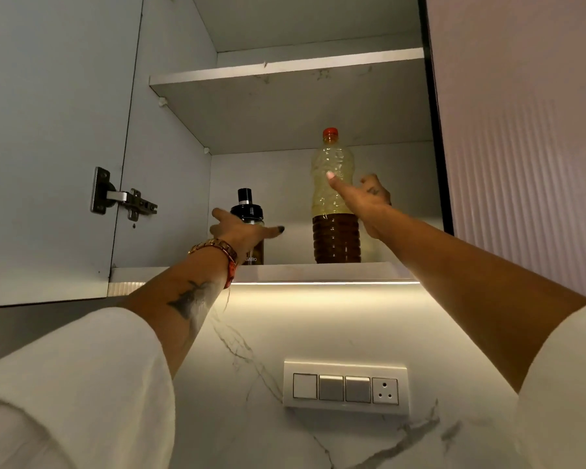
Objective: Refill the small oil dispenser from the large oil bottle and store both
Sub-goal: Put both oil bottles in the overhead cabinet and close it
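The small oil dispenser (250,211), dark glass with a black cap, stands on the lower cabinet shelf (318,270). My left hand (241,230) is spread in front of its middle, thumb pointing right, fingers apart, not closed around it. To the right on the same shelf stands the large oil bottle (334,198), clear plastic with a red cap and dark oil in its lower third. My right hand (361,201) is at that bottle's right side. Its thumb lies across the bottle's front and its fingers are loose beside it.
The cabinet's left door (48,147) hangs open with a metal hinge (122,198). A ribbed door panel (521,147) is on the right. An upper shelf (285,67) sits above the bottles. Below are a lit marble backsplash and a switch plate (345,387).
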